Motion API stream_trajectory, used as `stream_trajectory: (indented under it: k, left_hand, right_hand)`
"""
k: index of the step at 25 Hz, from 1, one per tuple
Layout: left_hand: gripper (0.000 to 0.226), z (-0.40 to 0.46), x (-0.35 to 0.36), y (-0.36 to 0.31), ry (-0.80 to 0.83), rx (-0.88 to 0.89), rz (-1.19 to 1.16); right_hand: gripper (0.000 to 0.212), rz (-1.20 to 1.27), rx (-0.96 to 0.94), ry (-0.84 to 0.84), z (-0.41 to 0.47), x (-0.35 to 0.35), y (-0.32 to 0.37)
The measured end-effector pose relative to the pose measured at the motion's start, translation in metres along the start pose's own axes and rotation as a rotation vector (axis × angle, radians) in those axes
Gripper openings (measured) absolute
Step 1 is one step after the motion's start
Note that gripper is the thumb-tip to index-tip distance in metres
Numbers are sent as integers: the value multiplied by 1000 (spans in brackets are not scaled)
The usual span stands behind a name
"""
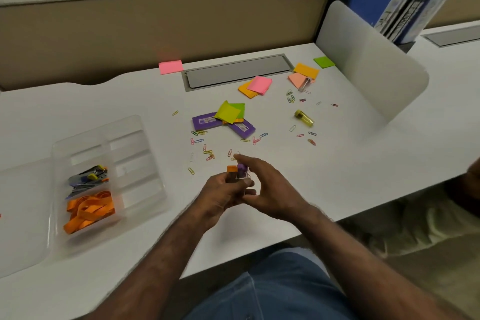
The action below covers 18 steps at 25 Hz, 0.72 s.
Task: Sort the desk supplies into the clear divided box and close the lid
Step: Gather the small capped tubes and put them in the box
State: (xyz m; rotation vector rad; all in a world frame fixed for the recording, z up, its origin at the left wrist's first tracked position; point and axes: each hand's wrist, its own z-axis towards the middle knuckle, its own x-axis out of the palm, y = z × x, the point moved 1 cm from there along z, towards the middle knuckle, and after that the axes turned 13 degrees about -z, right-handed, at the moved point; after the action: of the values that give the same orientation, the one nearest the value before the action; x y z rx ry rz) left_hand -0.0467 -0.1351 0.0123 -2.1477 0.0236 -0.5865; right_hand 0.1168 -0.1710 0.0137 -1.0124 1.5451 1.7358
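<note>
Left hand (220, 196) is curled around a couple of small vials, one with an orange cap (232, 169) and one with a purple cap (242, 167), held upright above the desk (337, 176). Right hand (270, 189) is right up against it, fingers bent around the purple-capped one, though it's too blurry to tell if it really grips. Loose paper clips (205, 149) are scattered just beyond, with purple boxes (207, 122), sticky notes (230, 111) and a yellow vial (304, 118) farther back. The clear divided box (145, 163) sits well off to the left, lid open, holding orange rubber bands (89, 212) and staples (88, 178).
</note>
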Motion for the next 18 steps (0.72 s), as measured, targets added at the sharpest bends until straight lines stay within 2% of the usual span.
stream_trajectory:
  k: [4, 8, 13, 16, 18]
  left_hand:
    - [53, 14, 16, 9, -3, -46, -96]
    - [54, 33, 34, 15, -64, -69, -161]
    - [30, 69, 55, 10, -136, -121, -222]
    - [26, 91, 68, 3, -159, -146, -228]
    - [27, 106, 77, -1, -167, -134, -224]
  right_hand:
    - [95, 91, 10, 26, -8, -14, -15]
    - [95, 162, 93, -37, -2, -37, -48]
    - [65, 158, 212, -140, 27, -65, -110]
    - [41, 105, 318, -253, 54, -79, -153]
    - [34, 41, 354, -327, 73, -87, -185]
